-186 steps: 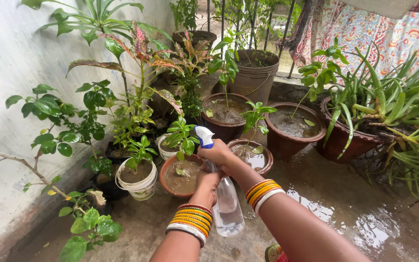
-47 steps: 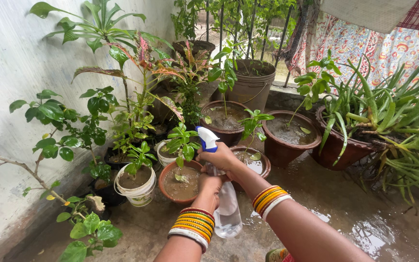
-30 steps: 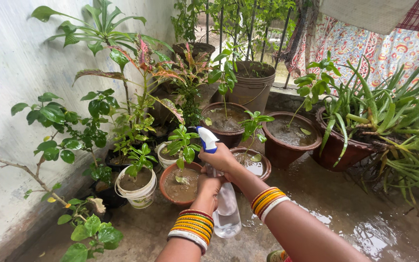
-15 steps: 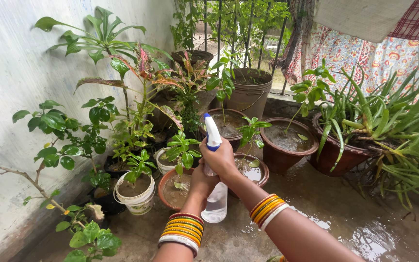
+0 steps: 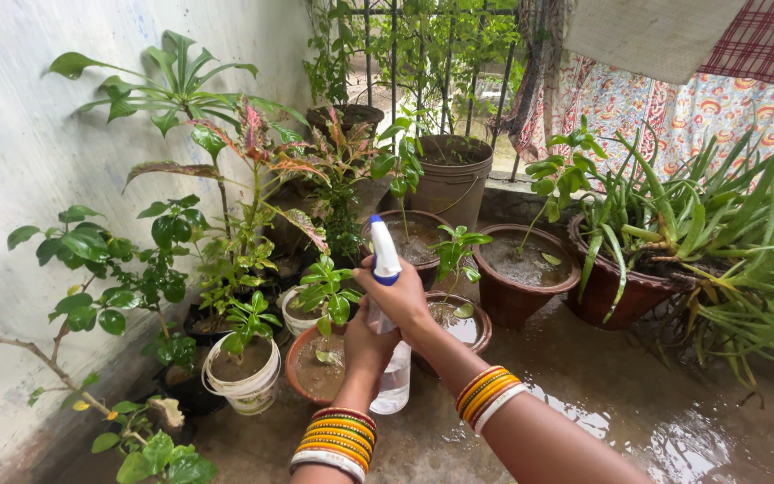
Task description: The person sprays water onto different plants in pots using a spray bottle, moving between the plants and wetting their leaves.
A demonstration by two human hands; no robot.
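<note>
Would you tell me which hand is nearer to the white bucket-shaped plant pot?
Left. The left hand cups the clear spray bottle lower down, closer to the white bucket-shaped plant pot; the right hand grips the bottle's neck higher, farther right.

Now raised and upright: spray bottle (image 5: 389, 341), earlier tilted with the white-and-blue nozzle aimed left over the small terracotta pot (image 5: 317, 366), nozzle now pointing up and standing higher against the plants. Shifted leftward and slightly up with it: right hand (image 5: 402, 298) around the neck and left hand (image 5: 367, 342) cupped on the body. Nearer now to the small leafy plant (image 5: 330, 294), both hands.
</note>
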